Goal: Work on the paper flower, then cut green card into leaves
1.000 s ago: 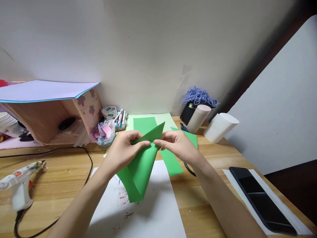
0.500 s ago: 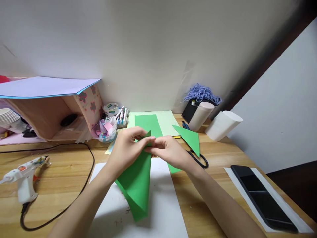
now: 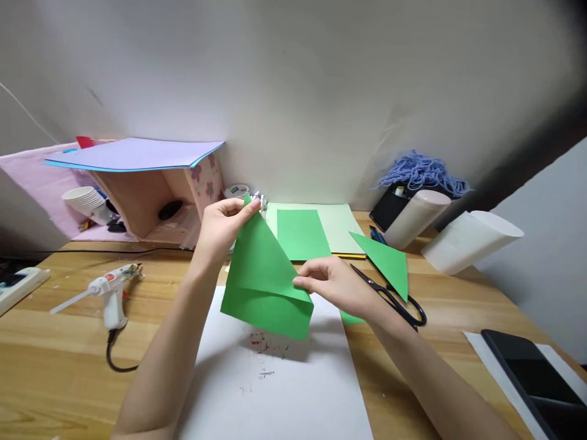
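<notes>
I hold a folded sheet of green paper (image 3: 263, 281) above a white sheet (image 3: 275, 379) on the wooden desk (image 3: 59, 348). My left hand (image 3: 222, 223) pinches the paper's upper tip, raised toward the wall. My right hand (image 3: 332, 284) pinches the paper's right corner lower down. The paper forms a triangle with a folded band along its bottom edge. Black scissors (image 3: 394, 299) lie just right of my right hand, partly under a green paper triangle (image 3: 385, 263).
A glue gun (image 3: 107, 290) with its cord lies at the left. Green and pale green sheets (image 3: 307, 229) lie at the back. White rolls (image 3: 468, 241), blue yarn (image 3: 419, 171), a cardboard box (image 3: 142, 195), paper cups (image 3: 85, 201) and a black phone (image 3: 536, 379) stand around.
My hands have drawn apart, the left rising toward the wall and the right moving down and right, and the green paper has opened into a wide triangle. The view has shifted leftward.
</notes>
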A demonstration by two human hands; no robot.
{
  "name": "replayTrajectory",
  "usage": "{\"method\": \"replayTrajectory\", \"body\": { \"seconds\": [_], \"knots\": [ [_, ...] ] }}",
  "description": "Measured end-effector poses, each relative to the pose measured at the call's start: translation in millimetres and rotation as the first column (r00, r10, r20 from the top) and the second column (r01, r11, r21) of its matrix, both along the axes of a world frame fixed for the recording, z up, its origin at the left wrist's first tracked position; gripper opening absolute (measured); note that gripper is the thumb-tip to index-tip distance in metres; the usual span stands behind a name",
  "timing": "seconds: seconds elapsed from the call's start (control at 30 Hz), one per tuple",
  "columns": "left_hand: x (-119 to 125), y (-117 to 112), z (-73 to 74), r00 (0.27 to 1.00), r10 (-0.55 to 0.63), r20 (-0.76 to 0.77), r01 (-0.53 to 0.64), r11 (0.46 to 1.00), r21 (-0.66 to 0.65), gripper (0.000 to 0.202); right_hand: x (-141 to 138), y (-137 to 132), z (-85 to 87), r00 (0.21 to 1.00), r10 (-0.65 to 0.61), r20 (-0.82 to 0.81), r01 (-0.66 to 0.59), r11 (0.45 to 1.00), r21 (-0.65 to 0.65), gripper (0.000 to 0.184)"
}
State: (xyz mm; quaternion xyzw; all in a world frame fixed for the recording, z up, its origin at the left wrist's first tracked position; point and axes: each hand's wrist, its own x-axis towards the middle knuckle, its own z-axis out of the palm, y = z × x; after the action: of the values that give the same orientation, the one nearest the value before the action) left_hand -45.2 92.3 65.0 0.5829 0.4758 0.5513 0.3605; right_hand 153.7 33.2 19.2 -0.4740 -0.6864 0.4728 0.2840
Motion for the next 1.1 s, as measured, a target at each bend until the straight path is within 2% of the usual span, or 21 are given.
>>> {"method": "replayTrajectory", "body": {
  "seconds": [0.2, 0.27, 0.37, 0.47, 0.57, 0.63, 0.73, 0.9, 1.1],
  "knots": [
    [-20.5, 12.5, -4.2, 0.998, 0.046, 0.033, -0.047, 0.998, 0.039, 0.034, 5.0, 2.6, 1.9, 1.000, 0.004, -0.031, -0.006, 0.998, -0.068, 0.024],
    [-24.3, 15.6, -6.3, 0.999, 0.029, 0.030, -0.030, 0.999, 0.028, 0.034, 9.1, 4.1, 4.8, 0.998, -0.032, -0.047, 0.028, 0.997, -0.078, 0.024],
    [-24.7, 17.6, -8.3, 0.999, -0.005, 0.037, 0.006, 0.999, -0.031, 0.035, 18.4, 8.6, 8.8, 0.991, -0.125, -0.035, 0.125, 0.992, -0.008, 0.025],
    [-19.5, 14.7, -7.8, 0.988, -0.140, 0.072, 0.150, 0.975, -0.166, 0.036, 30.1, 14.7, 11.6, 0.975, -0.217, -0.045, 0.219, 0.973, 0.065, 0.028],
    [-10.7, 7.5, -7.3, 0.949, -0.316, -0.003, 0.302, 0.909, -0.288, 0.036, 41.8, 20.1, 14.0, 0.961, -0.267, -0.075, 0.270, 0.962, 0.041, 0.032],
    [-4.3, 3.0, -8.7, 0.911, -0.404, -0.080, 0.363, 0.880, -0.308, 0.032, 48.5, 22.2, 15.7, 0.957, -0.278, -0.079, 0.280, 0.960, 0.012, 0.034],
    [4.6, 0.3, -13.3, 0.869, -0.474, -0.140, 0.423, 0.861, -0.284, 0.024, 55.9, 23.1, 17.7, 0.966, -0.255, -0.048, 0.254, 0.967, -0.031, 0.035],
    [12.7, 1.3, -20.6, 0.838, -0.526, -0.142, 0.481, 0.837, -0.261, 0.022, 58.0, 23.0, 15.3, 0.985, -0.173, 0.006, 0.173, 0.984, -0.035, 0.031],
    [19.0, 3.1, -28.3, 0.890, -0.405, -0.207, 0.372, 0.910, -0.183, 0.030, 51.8, 25.8, 9.3, 0.985, -0.171, -0.011, 0.170, 0.984, -0.046, 0.029]
  ]
}}
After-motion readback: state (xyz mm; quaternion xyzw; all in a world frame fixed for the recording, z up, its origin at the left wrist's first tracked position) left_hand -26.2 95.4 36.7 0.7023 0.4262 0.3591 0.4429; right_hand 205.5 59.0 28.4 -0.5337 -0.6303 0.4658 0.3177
